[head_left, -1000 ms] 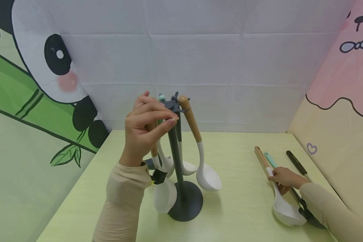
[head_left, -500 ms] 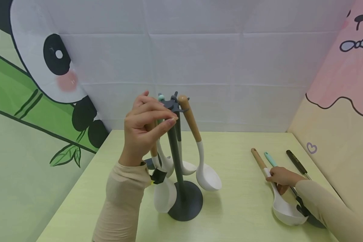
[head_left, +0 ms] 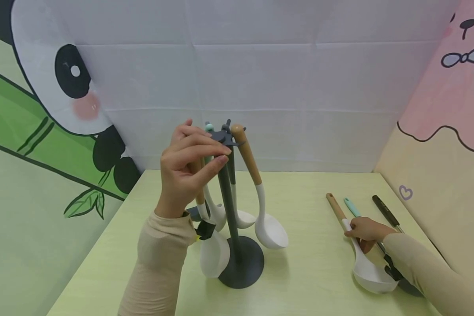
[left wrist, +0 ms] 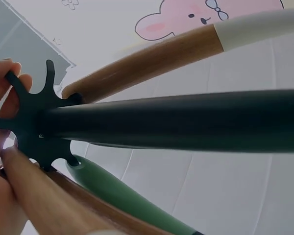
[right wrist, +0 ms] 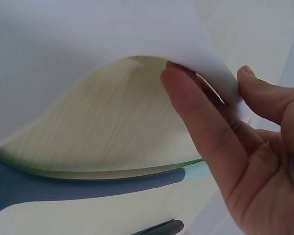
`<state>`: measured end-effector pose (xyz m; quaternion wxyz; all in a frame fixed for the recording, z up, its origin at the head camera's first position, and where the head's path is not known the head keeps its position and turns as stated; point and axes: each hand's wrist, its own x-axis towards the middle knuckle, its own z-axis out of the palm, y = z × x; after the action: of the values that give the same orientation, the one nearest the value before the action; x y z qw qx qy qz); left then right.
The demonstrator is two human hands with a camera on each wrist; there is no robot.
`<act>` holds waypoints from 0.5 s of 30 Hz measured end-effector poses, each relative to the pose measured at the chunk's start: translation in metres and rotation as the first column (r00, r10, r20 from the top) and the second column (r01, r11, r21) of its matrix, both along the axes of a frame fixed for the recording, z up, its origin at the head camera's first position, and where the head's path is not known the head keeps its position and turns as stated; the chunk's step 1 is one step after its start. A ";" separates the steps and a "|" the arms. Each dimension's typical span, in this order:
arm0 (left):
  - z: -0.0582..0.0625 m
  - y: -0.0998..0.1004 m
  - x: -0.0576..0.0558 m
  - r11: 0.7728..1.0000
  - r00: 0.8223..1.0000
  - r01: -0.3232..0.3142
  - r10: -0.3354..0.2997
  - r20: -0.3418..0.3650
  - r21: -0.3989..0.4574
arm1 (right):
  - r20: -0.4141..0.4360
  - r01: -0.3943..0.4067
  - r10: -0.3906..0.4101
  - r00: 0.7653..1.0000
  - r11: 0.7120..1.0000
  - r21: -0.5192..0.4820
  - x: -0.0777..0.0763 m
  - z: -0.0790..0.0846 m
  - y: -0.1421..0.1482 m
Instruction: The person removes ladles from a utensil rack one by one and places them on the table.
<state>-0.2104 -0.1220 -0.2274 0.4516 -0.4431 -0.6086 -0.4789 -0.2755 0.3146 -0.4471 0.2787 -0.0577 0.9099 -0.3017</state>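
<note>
In the head view my left hand (head_left: 189, 164) holds the hooked top of a dark utensil stand (head_left: 240, 263), thumb and fingertips together at its front. The left wrist view shows those fingers among the hooks (left wrist: 36, 117), beside a hanging wooden handle (left wrist: 44, 191). Far right on the table, my right hand (head_left: 369, 232) grips the white shaft of a ladle (head_left: 373, 276) with a wooden handle. Close up, the right wrist view has the thumb on one side of the shaft and the curled fingers (right wrist: 201, 122) on the other. The ladle lies low, its bowl at or near the tabletop.
White-headed utensils hang round the stand, among them a ladle (head_left: 271, 232) on its right. Beside the gripped ladle lie a turquoise-handled utensil (head_left: 351, 206) with a dark head and a black-handled one (head_left: 385, 210). Cloth-covered walls enclose the table (head_left: 312, 197).
The ladle's handle end has shifted slightly left with my right hand, away from the turquoise handle. My left hand stays at the stand's top. The whole view drifts slightly.
</note>
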 end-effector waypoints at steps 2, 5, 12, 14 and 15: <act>0.000 0.001 0.000 0.999 0.999 -0.035 0.035 -0.025 0.003 | -0.004 -0.002 0.002 1.000 1.000 0.005 0.000 0.001 -0.001; -0.001 0.003 0.000 0.995 0.993 -0.093 0.095 -0.069 0.020 | -0.002 0.003 -0.003 1.000 1.000 0.022 0.001 0.002 -0.002; -0.006 0.016 0.006 0.944 0.924 -0.303 0.324 -0.204 0.130 | -0.012 0.014 -0.014 1.000 0.999 0.033 0.003 0.003 0.000; -0.010 0.021 0.009 0.913 0.889 -0.359 0.398 -0.226 0.197 | -0.019 0.012 -0.012 1.000 1.000 0.024 0.004 0.003 0.001; -0.013 0.023 0.012 0.895 0.873 -0.380 0.431 -0.229 0.235 | -0.023 0.011 -0.011 1.000 1.000 0.018 0.005 0.004 0.002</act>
<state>-0.1983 -0.0990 -0.2401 0.6608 -0.3240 -0.5729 -0.3608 -0.2705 0.3165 -0.4435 0.2673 -0.0535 0.9161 -0.2941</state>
